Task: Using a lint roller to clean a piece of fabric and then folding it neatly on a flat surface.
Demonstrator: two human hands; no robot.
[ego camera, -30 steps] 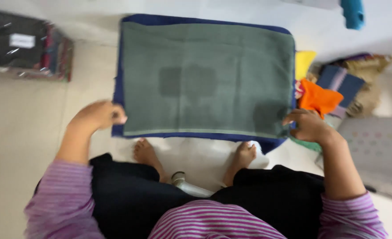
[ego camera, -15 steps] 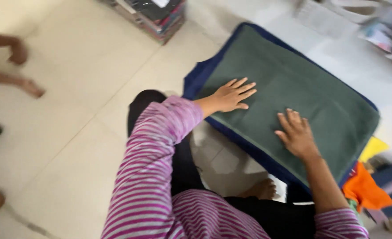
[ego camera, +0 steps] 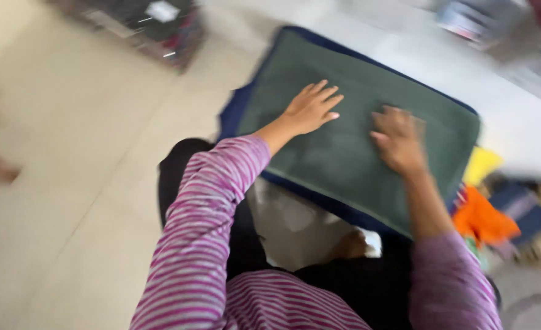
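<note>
Both hands, the left hand [ego camera: 310, 109] and right hand [ego camera: 397, 139], are laid flat and released on the green towel [ego camera: 344, 153], spread over a navy towel [ego camera: 234, 110] on the floor; a white-labelled clear package [ego camera: 154, 27] is seen top left.

Pale, glossy floor tiles [ego camera: 69, 201] spread across the left and near side, lit softly and evenly. Far left stands a stack of wrapped, folded cloths [ego camera: 154, 24]. At the right lie loose fabrics, orange [ego camera: 481, 220] and yellow [ego camera: 483, 165], all blurred.
</note>
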